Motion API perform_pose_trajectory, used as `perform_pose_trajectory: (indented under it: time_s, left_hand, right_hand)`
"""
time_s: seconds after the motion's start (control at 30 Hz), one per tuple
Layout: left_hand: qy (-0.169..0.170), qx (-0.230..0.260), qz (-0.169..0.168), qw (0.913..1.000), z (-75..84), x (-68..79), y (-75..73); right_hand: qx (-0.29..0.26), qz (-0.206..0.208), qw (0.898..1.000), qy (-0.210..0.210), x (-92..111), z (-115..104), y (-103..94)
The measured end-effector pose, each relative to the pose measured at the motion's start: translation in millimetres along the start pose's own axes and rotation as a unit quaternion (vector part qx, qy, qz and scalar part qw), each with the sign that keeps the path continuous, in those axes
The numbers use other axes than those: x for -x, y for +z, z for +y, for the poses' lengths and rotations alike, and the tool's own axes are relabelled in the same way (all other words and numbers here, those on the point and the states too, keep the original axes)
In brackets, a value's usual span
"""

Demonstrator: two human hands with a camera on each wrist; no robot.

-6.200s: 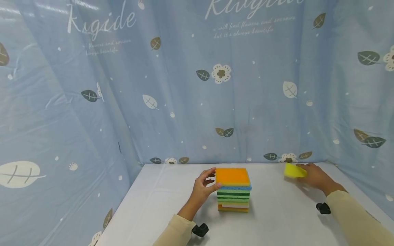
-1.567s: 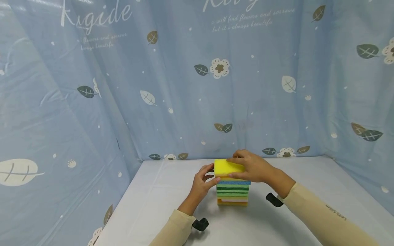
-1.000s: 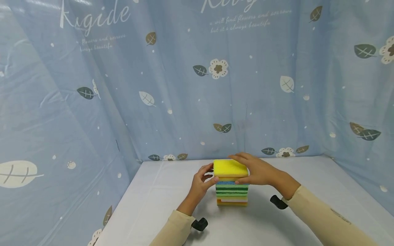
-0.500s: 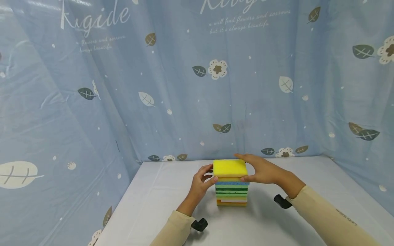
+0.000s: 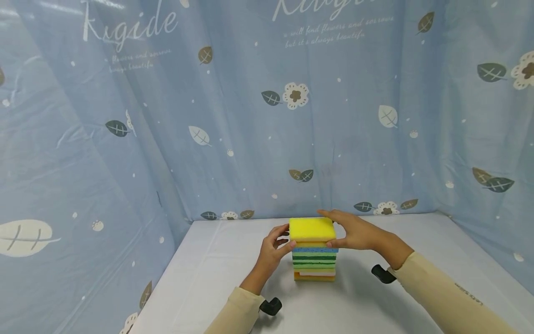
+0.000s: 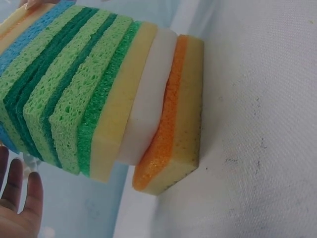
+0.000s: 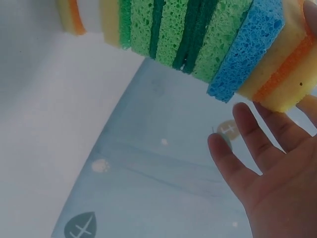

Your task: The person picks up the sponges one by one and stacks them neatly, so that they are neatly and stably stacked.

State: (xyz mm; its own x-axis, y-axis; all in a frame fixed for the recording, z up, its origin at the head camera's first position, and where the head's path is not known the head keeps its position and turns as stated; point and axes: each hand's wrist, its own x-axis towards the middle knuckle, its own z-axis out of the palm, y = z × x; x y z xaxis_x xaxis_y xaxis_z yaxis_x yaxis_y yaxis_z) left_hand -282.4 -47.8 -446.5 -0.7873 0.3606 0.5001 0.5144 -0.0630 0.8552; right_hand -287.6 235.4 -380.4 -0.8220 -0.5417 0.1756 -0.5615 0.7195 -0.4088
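Observation:
A tall stack of sponges (image 5: 314,263) stands upright on the white table in the head view. Its top piece is a bright yellow sponge (image 5: 312,228). My left hand (image 5: 270,253) touches the upper left side, thumb at the front corner and fingers spread behind. At the upper right side, my right hand (image 5: 359,232) has its thumb near the front corner and its fingers toward the back. Under the top lie a blue sponge (image 7: 250,49) and several green sponges (image 6: 74,89). Lower down are a white block (image 6: 151,94) and an orange-and-yellow bottom sponge (image 6: 181,109).
A pale blue curtain (image 5: 242,93) with leaf and flower prints hangs behind and along the sides of the white table (image 5: 217,260). A black wrist camera (image 5: 270,306) sits below the left cuff, another black camera (image 5: 383,273) below the right.
The right hand has brought the yellow sponge from the back right onto the stack, then spread and slid to its right side. The left hand has stayed at the stack's left.

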Motion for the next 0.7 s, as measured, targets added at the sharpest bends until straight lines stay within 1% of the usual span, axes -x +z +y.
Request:
perform_pose_trajectory:
  time_s: [0.13,0.23,0.37,0.47,0.53,0.6,0.63,0.7]
  left_hand:
    - [-0.007,-0.002,0.005,1.0000,1.7,1.5,0.3]
    - [-0.010,-0.011,0.008,0.9999,4.9,1.6,-1.2]
    - [-0.019,-0.028,0.007,0.9994,-7.4,0.0,-11.1]
    - [-0.025,-0.090,0.008,0.9956,-20.2,1.9,-26.1]
    - [-0.032,-0.151,0.007,0.9880,-22.6,6.2,-38.0]
    - [-0.043,-0.214,-0.004,0.9758,-20.8,11.9,-50.1]
    - [-0.051,-0.246,-0.013,0.9678,-19.6,15.7,-55.9]
    - [-0.072,-0.308,-0.034,0.9480,-16.3,24.9,-66.7]
  right_hand:
    - [-0.007,0.003,1.000,0.002,3,1,1.2]
    - [-0.008,0.014,1.000,0.013,7,3,2.6]
    - [-0.002,0.034,0.999,0.024,15,8,4.8]
    - [0.008,0.052,0.998,0.027,24,13,7.9]
    - [0.020,0.064,0.997,0.030,31,17,11.3]
    - [0.038,0.079,0.996,0.035,39,23,15.4]
    - [0.051,0.087,0.994,0.036,43,26,17.9]
    - [0.070,0.103,0.991,0.042,52,34,22.4]
